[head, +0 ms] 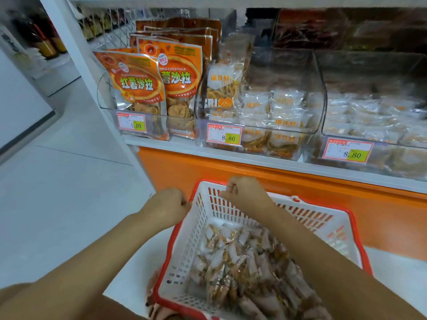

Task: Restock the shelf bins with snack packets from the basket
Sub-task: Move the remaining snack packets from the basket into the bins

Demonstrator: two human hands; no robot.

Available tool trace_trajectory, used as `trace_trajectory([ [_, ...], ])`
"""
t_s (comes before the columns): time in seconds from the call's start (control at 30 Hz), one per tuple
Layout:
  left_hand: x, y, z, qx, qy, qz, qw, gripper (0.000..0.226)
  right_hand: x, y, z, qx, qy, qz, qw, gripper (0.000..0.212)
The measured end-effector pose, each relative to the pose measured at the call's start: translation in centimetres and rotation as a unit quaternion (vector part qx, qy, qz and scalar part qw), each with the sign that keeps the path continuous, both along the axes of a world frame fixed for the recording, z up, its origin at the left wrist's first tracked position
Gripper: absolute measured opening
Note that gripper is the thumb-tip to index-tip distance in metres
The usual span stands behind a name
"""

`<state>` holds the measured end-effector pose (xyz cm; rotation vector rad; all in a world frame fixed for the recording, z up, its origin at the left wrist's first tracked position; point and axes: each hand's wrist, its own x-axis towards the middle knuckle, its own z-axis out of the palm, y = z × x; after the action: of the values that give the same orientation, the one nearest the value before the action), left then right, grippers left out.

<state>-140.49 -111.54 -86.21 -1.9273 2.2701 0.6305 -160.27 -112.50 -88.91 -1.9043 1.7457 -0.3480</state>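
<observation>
A white plastic basket (201, 229) with a red rim sits low in front of me, below the shelf. Several small clear snack packets (242, 262) with brownish contents lie heaped in it. My left hand (165, 207) is at the basket's left rim with its fingers curled on the red edge. My right hand (243, 192) is a fist over the far left corner, fingers curled round the rim there. Above, a clear shelf bin (320, 93) holds similar small packets (286, 112); its upper part is unfilled.
A left bin holds large orange snack bags (138, 86). A right bin (369, 116) is filled with more small packets. Price tags (223, 134) hang on the bin fronts. An orange panel (300, 188) runs under the shelf edge. Pale floor lies to the left.
</observation>
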Motion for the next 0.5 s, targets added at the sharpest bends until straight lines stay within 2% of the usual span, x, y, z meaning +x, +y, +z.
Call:
trace_trajectory([
  [0.1,1.0,1.1,-2.5,0.097,-0.074,-0.021,0.992,0.041,0.3,0.1,-6.2,0.088,0.032,0.039,0.995,0.02],
  [0.17,1.5,1.5,-3.9,0.146,-0.11,-0.038,0.982,0.037,0.6,0.4,-9.7,0.12,0.048,0.067,0.989,0.028],
  [0.3,2.0,1.7,-5.9,0.153,-0.114,-0.043,0.981,0.036,1.8,1.3,-14.8,0.137,0.083,0.115,0.98,0.044],
  [0.33,1.9,1.6,-6.1,0.15,-0.114,-0.04,0.981,0.035,2.2,1.4,-15.9,0.152,0.078,0.111,0.979,0.041],
  [0.4,1.8,1.4,-6.3,0.146,-0.117,-0.036,0.982,0.034,2.9,1.6,-17.1,0.138,0.087,0.112,0.98,0.02],
  [0.5,1.3,1.0,-6.2,0.157,-0.123,-0.029,0.98,0.034,3.1,1.5,-18.3,0.139,0.099,0.149,0.974,0.021],
])
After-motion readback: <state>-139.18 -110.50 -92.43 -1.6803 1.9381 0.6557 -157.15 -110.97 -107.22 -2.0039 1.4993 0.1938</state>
